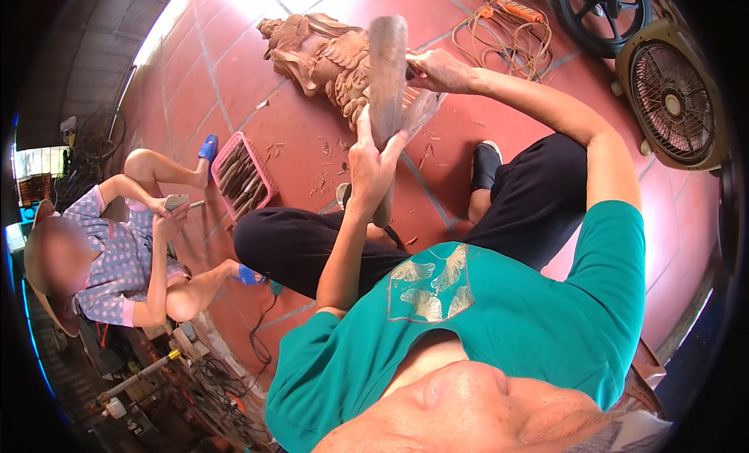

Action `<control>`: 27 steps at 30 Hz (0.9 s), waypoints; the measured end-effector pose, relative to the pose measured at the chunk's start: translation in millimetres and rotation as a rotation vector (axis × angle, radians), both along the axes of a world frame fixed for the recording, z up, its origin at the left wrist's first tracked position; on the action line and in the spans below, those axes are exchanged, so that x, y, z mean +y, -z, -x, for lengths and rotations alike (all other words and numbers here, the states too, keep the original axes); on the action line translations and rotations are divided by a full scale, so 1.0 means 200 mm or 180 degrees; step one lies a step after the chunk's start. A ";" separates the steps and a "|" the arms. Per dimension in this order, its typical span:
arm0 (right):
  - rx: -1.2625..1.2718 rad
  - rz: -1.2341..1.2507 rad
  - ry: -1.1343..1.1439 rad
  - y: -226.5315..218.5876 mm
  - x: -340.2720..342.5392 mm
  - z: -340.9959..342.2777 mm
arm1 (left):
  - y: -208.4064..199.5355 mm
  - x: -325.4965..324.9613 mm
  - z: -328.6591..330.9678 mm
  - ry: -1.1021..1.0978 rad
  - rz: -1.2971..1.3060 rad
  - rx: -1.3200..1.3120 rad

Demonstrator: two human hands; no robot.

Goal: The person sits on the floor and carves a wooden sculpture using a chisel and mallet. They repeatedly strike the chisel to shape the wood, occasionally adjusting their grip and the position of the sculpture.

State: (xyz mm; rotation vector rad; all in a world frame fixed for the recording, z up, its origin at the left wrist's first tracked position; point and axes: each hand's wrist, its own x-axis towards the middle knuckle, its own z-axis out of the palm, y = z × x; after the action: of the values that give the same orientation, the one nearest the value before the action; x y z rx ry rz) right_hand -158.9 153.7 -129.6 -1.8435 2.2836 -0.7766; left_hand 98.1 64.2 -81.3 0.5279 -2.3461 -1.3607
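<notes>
Carving, and it lay out on the red floor ahead of the person, running from upper left down toward the hands! Warm brown wood, cut deep all over: flowing folds at the far end, then tight rows of scalloped, overlapping shapes nearer in. Its near part slipped behind the mallet, a worn, greyish, paddle-like block standing tall in the view.

And the left hand had that mallet firmly, fingers wrapped about it just below the broad head, thumb up one side, the handle running down beneath. Over to the right hand: fingers curled in close beside the mallet head, just over the carving, but the mallet covered their tips, so what they gripped could not be told.

Lettering? Any print on the orange power strip was too small to read; the green shirt wore pale fan-shaped leaves on its chest. Shavings littered the tiles, and off to the left sat a pink basket packed with dark, slim tools.
</notes>
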 end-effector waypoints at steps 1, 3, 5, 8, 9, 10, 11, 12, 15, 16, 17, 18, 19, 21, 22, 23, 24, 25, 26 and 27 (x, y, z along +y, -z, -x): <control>0.0048 -0.0059 -0.0006 0.01 0.00 0.01 | -0.02 0.01 0.00 -0.0085 -0.0091 0.0248; 0.0144 -0.0175 -0.0041 0.01 -0.01 0.01 | -0.06 0.05 0.00 -0.0279 -0.0270 0.0743; 0.0168 -0.0189 -0.0047 0.01 -0.02 -0.01 | 0.03 0.06 -0.01 -0.0493 0.0222 0.0822; 0.0158 0.0026 -0.0117 -0.01 0.01 -0.01 | -0.02 0.05 0.01 -0.0273 -0.0108 -0.0170; 0.0137 0.0139 -0.0169 -0.02 0.02 -0.01 | -0.01 0.01 0.02 -0.0110 -0.0074 -0.0324; 0.0011 0.0094 -0.0127 -0.03 0.01 -0.01 | 0.02 -0.02 0.01 0.0045 -0.0043 -0.0488; -0.0115 0.0049 -0.0086 -0.03 -0.01 -0.01 | 0.07 -0.04 0.00 0.0184 -0.0641 0.0131; -0.0246 -0.0010 -0.0020 -0.02 -0.01 0.00 | 0.07 -0.04 0.00 0.0129 -0.0750 0.0132; -0.1122 0.0406 0.0629 0.08 0.03 0.16 | 0.02 -0.04 0.01 0.0001 -0.1302 -0.0008; -0.1557 0.0249 0.0796 0.09 0.06 0.20 | 0.01 -0.04 0.00 -0.0002 -0.1263 0.0037; -0.1948 0.0342 0.0802 0.11 0.08 0.21 | 0.01 -0.05 0.00 -0.0002 -0.1225 0.0083; -0.2352 0.0426 0.0785 0.09 0.09 0.17 | 0.01 -0.05 0.00 -0.0027 -0.1185 0.0121; -0.1807 0.0441 0.0710 0.07 0.09 0.14 | 0.01 -0.06 -0.01 -0.0040 -0.1186 0.0133; -0.0716 0.0464 0.0571 0.03 0.08 0.11 | 0.01 -0.06 -0.01 -0.0049 -0.1199 0.0153; -0.0774 0.0553 0.0527 0.05 0.08 0.13 | 0.00 -0.05 -0.01 -0.0020 -0.1209 0.0160; -0.0833 0.0642 0.0483 0.07 0.07 0.16 | -0.01 -0.05 0.00 0.0009 -0.1219 0.0167; -0.0890 0.0739 0.0439 0.06 0.06 0.16 | -0.01 -0.05 0.01 0.0038 -0.1221 0.0175; -0.0936 0.0677 0.0437 0.06 0.07 0.15 | -0.01 -0.05 0.00 0.0032 -0.1199 0.0147; -0.0915 0.0669 0.0414 0.06 0.08 0.14 | -0.01 -0.05 0.00 0.0027 -0.1177 0.0118; -0.0896 0.0660 0.0386 0.04 0.09 0.11 | 0.00 -0.05 0.00 0.0017 -0.1155 0.0089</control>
State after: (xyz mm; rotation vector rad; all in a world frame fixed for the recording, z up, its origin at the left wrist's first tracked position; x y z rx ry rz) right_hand -180.0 171.9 -137.6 -1.5574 2.2181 -1.2464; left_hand 98.3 55.2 -80.6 0.5980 -2.0861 -1.7962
